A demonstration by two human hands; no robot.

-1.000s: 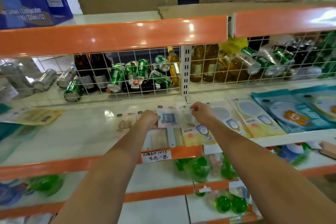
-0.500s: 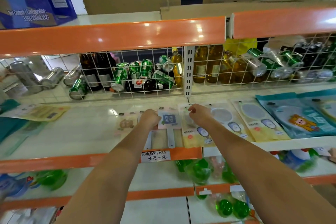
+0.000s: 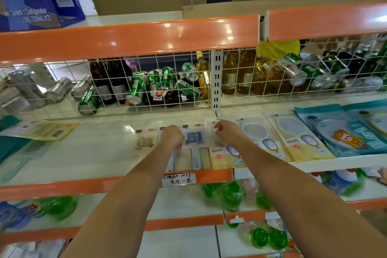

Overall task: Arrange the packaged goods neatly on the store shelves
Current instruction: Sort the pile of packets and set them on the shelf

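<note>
Flat packaged goods lie in a row on the white middle shelf [image 3: 94, 153]. My left hand [image 3: 172, 136] lies knuckles up, fingers curled on the left edge of a pink packet with a blue label [image 3: 195, 138]. Beside it on the left is a pale packet with a brown picture [image 3: 144, 142]. My right hand [image 3: 227, 132] pinches the top of a yellow packet [image 3: 223, 158] at the back of the shelf. Two more yellow packets [image 3: 301, 142] and a teal packet with a cartoon figure [image 3: 339, 132] lie further right.
A wire grid [image 3: 178, 81] behind the shelf fences off cans and bottles. An orange rail with a handwritten price tag [image 3: 179, 180] edges the shelf front. A yellow packet [image 3: 46, 130] lies far left. Green items sit on the lower shelves. Cardboard boxes stand on top.
Both hands have slid slightly toward the back of the shelf with their packets. The view has shifted a little; nothing was let go.
</note>
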